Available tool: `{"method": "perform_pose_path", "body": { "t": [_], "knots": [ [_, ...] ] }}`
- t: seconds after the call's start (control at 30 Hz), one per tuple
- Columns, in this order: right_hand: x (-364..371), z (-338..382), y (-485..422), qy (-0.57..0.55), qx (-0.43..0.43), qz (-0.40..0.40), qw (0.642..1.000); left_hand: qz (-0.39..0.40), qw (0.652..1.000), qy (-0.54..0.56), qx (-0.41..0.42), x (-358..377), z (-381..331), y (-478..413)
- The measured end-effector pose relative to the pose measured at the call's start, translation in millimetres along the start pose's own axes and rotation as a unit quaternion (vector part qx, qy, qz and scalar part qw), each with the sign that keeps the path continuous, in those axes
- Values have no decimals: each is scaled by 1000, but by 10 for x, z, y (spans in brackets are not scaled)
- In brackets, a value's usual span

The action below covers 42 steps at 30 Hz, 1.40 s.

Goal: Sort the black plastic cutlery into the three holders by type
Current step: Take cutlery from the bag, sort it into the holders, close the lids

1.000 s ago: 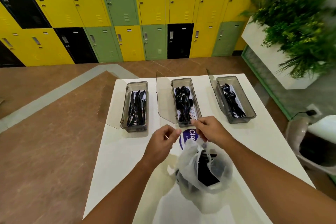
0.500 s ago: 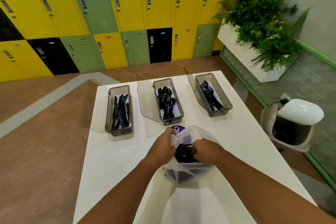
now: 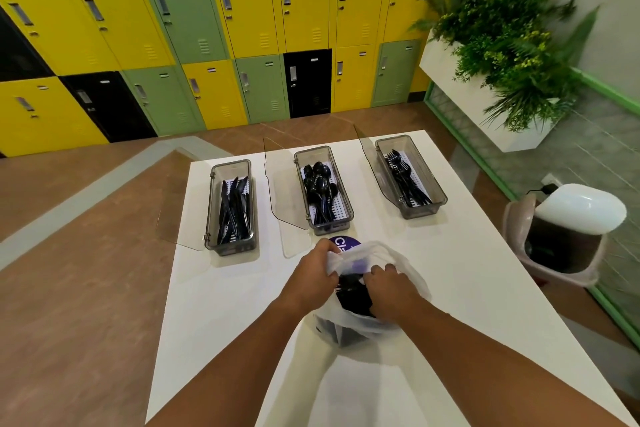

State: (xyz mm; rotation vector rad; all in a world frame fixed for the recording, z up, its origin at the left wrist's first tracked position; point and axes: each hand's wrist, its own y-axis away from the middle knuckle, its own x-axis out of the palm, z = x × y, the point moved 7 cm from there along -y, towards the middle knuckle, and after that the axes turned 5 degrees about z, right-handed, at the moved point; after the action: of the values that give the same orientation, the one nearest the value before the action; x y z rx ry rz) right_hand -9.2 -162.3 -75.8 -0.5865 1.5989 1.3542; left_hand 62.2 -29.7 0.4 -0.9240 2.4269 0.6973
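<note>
Three clear holders with open lids stand in a row on the white table [image 3: 467, 270]. The left holder [image 3: 231, 243] has black knives, the middle holder [image 3: 323, 224] black spoons, the right holder [image 3: 420, 210] black forks. In front of them sits a thin white plastic bag [image 3: 407, 263] with black cutlery [image 3: 353, 295] inside. My left hand [image 3: 308, 279] grips the bag's left rim. My right hand [image 3: 388, 289] reaches into the bag's mouth, fingers down among the cutlery; whether it holds a piece is hidden.
A purple round sticker [image 3: 341, 243] lies on the table behind the bag. A bin with a white swing lid [image 3: 575, 208] stands off the table's right edge. A white planter [image 3: 485, 97] with greenery and coloured lockers [image 3: 242, 28] are beyond.
One second ago both hands pinched the bag's top. The bag's mouth is now spread open, and my right hand has gone into it.
</note>
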Motion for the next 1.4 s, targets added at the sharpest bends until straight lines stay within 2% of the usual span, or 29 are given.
{"method": "perform_pose_path", "body": {
  "t": [0.1, 0.27, 0.37, 0.53, 0.7, 0.83, 1.0, 1.13, 1.27, 1.33, 1.4],
  "knots": [
    [-8, -24, -2, -21, 7, -5, 1000, -1, 1000, 8, -2, -1, 13, -15],
    [89, 12, 35, -36, -20, 66, 997, 1, 1000, 8, 5, 7, 19, -42],
    [63, -3, 36, -58, -39, 36, 997, -3, 1000, 4, 8, -11, 22, -69],
    [-106, -67, 179, -186, -67, 7, 980, -5, 1000, 1, 2, -28, 64, -106],
    [-312, -123, 284, -295, -51, 18, 954, -24, 999, 7, -21, -86, 141, -181],
    [-487, -162, 262, -400, -30, 37, 915, 6, 999, -24, -33, -31, 190, -217],
    [-794, -11, 247, -565, -99, 45, 818, 70, 995, -64, -31, 177, 223, -240],
    [-1084, -5, 178, -611, -100, -3, 785, 154, 983, -101, -19, 366, 221, -238],
    [-1333, -38, 97, -604, -100, -34, 790, 219, 969, -112, -28, 463, 274, -217],
    [-1472, -68, 91, -629, -96, -61, 769, 240, 963, -117, -38, 464, 296, -206],
    [-1595, -158, 85, -671, -72, -119, 728, 261, 956, -122, -46, 460, 315, -192]
  ]
}}
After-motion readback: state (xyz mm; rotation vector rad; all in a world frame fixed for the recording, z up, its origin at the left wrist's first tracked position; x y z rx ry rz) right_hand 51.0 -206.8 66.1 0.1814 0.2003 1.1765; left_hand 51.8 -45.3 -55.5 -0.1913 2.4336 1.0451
